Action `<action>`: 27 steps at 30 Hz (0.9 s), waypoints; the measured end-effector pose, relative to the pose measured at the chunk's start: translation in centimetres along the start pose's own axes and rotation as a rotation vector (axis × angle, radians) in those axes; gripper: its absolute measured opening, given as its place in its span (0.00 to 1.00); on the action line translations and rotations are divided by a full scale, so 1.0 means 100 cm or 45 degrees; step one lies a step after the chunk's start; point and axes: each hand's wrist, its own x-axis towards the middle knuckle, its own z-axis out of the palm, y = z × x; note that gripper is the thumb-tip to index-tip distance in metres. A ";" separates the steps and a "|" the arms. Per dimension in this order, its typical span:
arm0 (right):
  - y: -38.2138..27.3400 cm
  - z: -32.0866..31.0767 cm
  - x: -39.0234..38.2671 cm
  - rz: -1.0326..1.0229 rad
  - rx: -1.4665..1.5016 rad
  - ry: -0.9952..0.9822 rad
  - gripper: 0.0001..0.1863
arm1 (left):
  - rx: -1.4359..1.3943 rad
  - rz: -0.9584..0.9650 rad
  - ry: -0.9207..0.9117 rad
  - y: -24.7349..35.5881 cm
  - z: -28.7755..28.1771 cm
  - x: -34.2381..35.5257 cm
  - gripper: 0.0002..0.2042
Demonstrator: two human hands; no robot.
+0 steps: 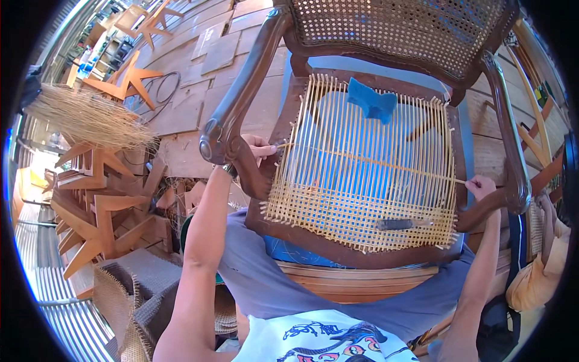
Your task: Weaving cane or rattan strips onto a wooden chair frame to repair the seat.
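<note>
A dark carved wooden armchair (347, 256) stands before me, its seat frame strung with cane strands (338, 120). The front part of the cane seat (338, 211) is woven into a grid; farther back the strands run only front to back. One cane strand (386, 164) crosses them from side to side. At the left seat rail, under the armrest, my left hand (259, 148) pinches its left end. My right hand (481, 187) grips the other end by the right rail. A dark-handled tool (395, 224) lies on the grid, and a blue foam piece (372, 101) rests farther back.
The armrests (238, 90) rise on both sides of the seat, and a caned backrest (398, 30) stands behind it. At left are a bundle of loose fibre strands (90, 114), stacked wooden frames (102, 205) and rolled woven material (129, 301). Flat boards (220, 51) cover the floor.
</note>
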 end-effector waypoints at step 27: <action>0.159 -0.034 -0.066 0.755 -0.377 0.205 0.17 | 0.321 0.533 0.061 -0.140 -0.032 0.062 0.12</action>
